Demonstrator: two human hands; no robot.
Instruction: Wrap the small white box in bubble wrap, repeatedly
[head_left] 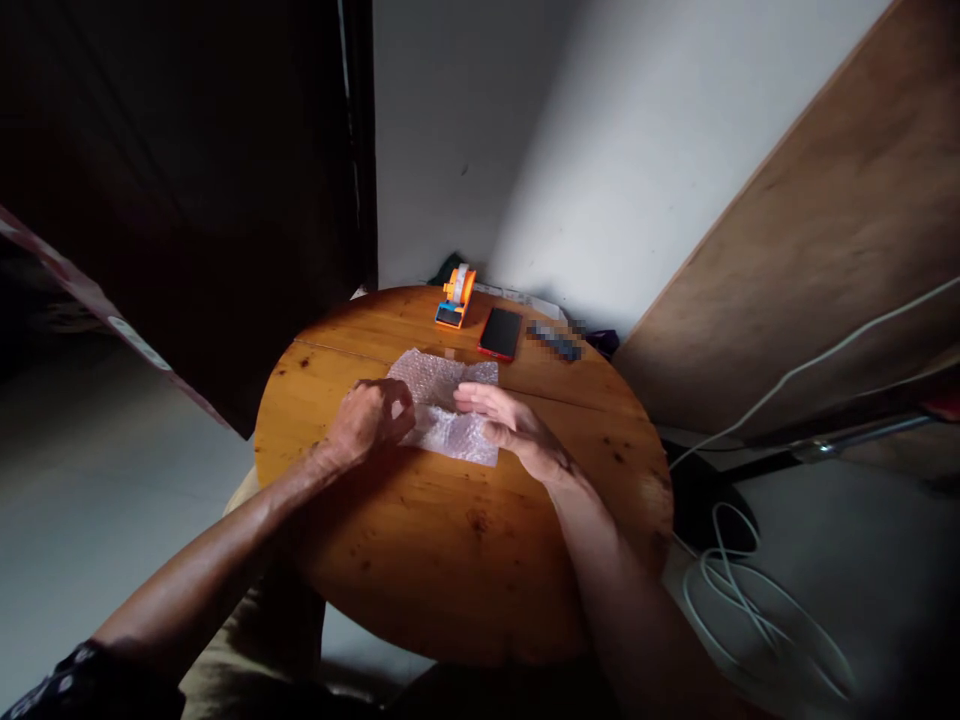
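Observation:
A sheet of clear bubble wrap (457, 435) lies on the round wooden table (465, 560), with a fold or step running across its middle. At its left edge is my left hand (369, 418), the fingers curled in toward the thumb and closed on the wrap's edge; the fingertips are partly hidden. Over the wrap's right side my right hand (517, 425) is open, fingers stretched out to the left and thumb apart. Whether its fingertips touch the plastic I cannot tell.
Behind the wrap stand an orange and blue tape dispenser (456, 297) and a phone (500, 332) with a red edge. A blurred dark object (555, 340) lies right of the phone. A white wall (480, 150) rises behind; a looped white cable (739, 590) lies on the floor.

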